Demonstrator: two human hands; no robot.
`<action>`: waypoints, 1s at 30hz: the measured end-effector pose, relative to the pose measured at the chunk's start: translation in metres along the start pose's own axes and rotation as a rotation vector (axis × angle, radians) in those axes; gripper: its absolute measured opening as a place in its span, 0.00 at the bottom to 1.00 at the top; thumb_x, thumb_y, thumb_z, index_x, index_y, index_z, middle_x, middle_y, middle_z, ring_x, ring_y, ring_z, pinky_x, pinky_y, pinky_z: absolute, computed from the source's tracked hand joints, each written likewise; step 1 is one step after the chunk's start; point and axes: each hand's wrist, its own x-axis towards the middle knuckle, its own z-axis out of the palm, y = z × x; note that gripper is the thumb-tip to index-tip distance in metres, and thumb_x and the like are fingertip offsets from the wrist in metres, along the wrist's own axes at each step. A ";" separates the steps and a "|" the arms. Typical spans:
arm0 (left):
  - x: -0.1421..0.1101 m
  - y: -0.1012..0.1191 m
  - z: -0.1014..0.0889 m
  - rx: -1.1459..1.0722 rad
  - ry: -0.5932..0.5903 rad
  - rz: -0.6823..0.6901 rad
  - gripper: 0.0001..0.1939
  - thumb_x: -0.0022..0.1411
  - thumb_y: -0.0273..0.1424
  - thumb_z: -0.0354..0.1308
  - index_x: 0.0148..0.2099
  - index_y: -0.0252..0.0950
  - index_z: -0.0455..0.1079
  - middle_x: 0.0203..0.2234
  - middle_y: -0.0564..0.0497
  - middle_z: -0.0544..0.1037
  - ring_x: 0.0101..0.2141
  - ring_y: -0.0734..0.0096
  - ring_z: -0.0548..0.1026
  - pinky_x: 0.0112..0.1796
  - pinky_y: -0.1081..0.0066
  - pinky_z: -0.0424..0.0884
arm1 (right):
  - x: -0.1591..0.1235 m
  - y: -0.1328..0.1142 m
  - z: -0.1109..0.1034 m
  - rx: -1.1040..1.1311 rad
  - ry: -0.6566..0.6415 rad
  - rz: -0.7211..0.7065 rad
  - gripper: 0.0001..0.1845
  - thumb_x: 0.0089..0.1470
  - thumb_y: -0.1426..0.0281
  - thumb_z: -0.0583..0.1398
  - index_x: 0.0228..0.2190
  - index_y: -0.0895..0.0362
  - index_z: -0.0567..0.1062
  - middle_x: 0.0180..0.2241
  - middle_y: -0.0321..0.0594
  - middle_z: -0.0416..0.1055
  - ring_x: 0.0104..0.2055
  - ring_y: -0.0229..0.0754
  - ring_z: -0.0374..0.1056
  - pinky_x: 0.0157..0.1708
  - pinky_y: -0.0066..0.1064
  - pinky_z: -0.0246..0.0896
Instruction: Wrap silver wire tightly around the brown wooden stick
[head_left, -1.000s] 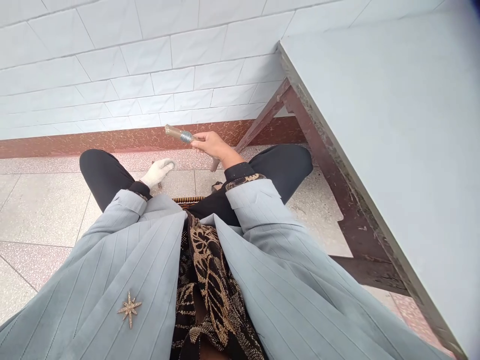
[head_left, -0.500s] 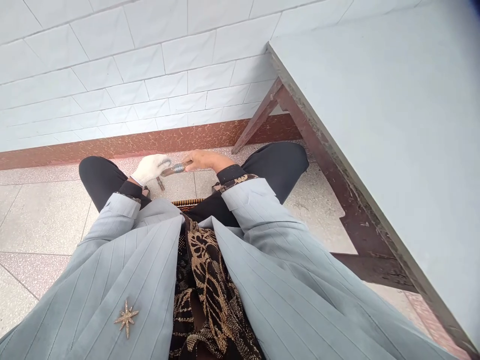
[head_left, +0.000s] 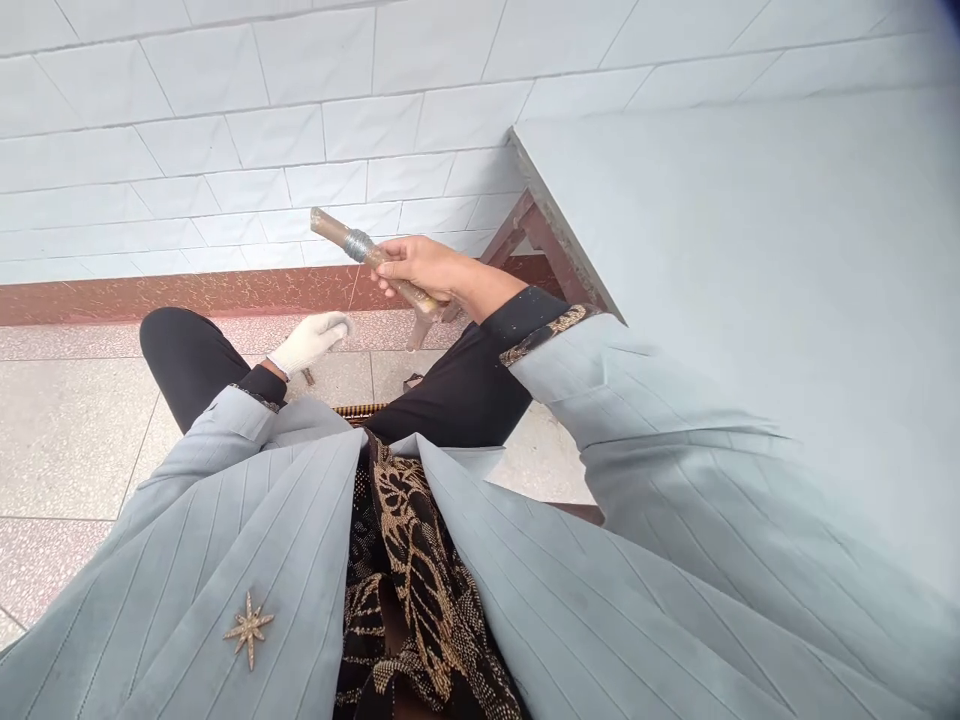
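Note:
My right hand (head_left: 420,268) is closed around a brown wooden stick (head_left: 330,226) with grey wire wound about its middle, raised and slanting up to the left in front of the wall. A paler, short piece (head_left: 421,328) shows below its lower end; I cannot tell whether the two are joined. My left hand (head_left: 311,340), in a white knitted glove, is lower, over the floor between my knees, apart from the stick. Its fingers are pressed together, and what they hold, if anything, is hidden. Just under it a small brown piece (head_left: 307,376) shows near the floor.
A grey-topped table (head_left: 720,260) with brown wooden legs stands close on my right. Ahead is a white tiled wall (head_left: 285,140) with a reddish-brown base strip (head_left: 150,297). Below me are speckled floor tiles (head_left: 67,430). A patterned woven edge (head_left: 358,411) shows between my legs.
My right hand has lifted the wire-wound stick up and away from my left hand, tilting its far end upward. My left hand has barely moved. The view has shifted slightly.

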 end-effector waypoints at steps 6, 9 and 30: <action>-0.017 0.032 0.003 0.510 -0.189 0.138 0.12 0.72 0.33 0.50 0.44 0.38 0.76 0.34 0.51 0.80 0.31 0.70 0.75 0.36 0.71 0.64 | -0.053 0.021 -0.010 -0.170 -0.001 0.122 0.06 0.61 0.78 0.63 0.38 0.56 0.72 0.30 0.38 0.71 0.28 0.39 0.70 0.34 0.34 0.73; -0.026 0.047 0.001 0.673 -0.220 0.207 0.13 0.73 0.35 0.50 0.45 0.40 0.77 0.31 0.51 0.80 0.30 0.68 0.75 0.34 0.70 0.62 | -0.072 0.026 -0.008 -0.219 0.024 0.090 0.09 0.64 0.73 0.61 0.46 0.56 0.73 0.27 0.36 0.70 0.28 0.40 0.70 0.33 0.34 0.71; -0.009 0.098 -0.061 0.083 -0.171 0.262 0.10 0.66 0.29 0.57 0.40 0.35 0.80 0.36 0.51 0.81 0.39 0.68 0.77 0.44 0.68 0.70 | -0.109 -0.027 0.014 -0.740 -0.345 -0.412 0.21 0.62 0.65 0.65 0.57 0.44 0.80 0.54 0.39 0.79 0.56 0.50 0.73 0.52 0.37 0.66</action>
